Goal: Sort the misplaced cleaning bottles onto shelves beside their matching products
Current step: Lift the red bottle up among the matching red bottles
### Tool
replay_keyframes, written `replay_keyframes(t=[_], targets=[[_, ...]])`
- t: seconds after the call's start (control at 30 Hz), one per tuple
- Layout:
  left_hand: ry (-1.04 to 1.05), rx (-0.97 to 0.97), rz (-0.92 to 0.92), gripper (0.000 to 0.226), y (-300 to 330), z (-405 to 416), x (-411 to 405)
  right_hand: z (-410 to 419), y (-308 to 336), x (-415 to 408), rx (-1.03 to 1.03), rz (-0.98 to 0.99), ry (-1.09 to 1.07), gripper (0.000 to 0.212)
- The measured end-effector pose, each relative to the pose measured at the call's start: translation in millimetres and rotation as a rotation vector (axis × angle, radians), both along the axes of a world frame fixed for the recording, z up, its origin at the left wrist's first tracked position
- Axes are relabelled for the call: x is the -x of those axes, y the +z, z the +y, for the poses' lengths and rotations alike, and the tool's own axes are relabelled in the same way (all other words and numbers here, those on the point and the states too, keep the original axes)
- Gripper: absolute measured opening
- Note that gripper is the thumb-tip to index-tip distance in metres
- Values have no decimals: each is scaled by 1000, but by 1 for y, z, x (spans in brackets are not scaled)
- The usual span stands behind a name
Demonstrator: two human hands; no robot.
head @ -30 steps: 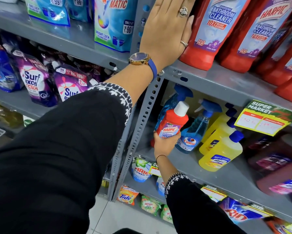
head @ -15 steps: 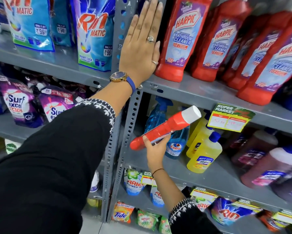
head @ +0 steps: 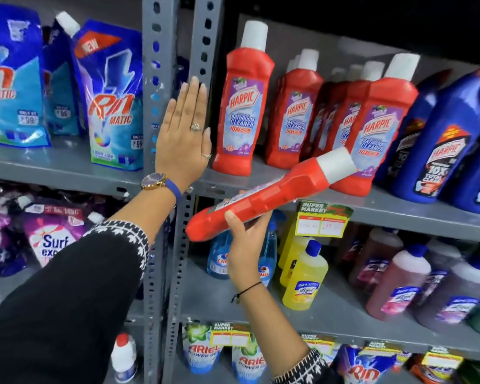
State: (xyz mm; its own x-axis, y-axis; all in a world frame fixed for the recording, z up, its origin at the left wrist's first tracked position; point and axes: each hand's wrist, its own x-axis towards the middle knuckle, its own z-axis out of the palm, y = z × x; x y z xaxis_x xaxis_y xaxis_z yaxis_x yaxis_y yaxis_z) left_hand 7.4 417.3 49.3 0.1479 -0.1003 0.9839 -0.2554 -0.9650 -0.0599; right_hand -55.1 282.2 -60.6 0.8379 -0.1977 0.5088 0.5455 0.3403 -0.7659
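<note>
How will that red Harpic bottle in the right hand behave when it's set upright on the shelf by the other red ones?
The red Harpic bottle looks like rigid plastic, so it probably won't flex in the right hand. Tall on a small base, like the shelved red bottles, it may tip if nudged. Its glossy surface could be slippery, though the hand grips near the heavier base.

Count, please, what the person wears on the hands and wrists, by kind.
Rings: 2, both on the left hand
Wristwatch: 1
Black wrist cord: 1
Total: 4
</note>
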Motion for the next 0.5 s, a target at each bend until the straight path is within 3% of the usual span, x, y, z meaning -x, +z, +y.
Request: replay_keyframes(t=[0.3,0.5], targets=[[15,10,28,56,-1,0,-1,-15,105,-37,-250,-103,-221,107],[19,2,25,57,-1,1,-4,-37,119,-73,-67,-54,-672,111]])
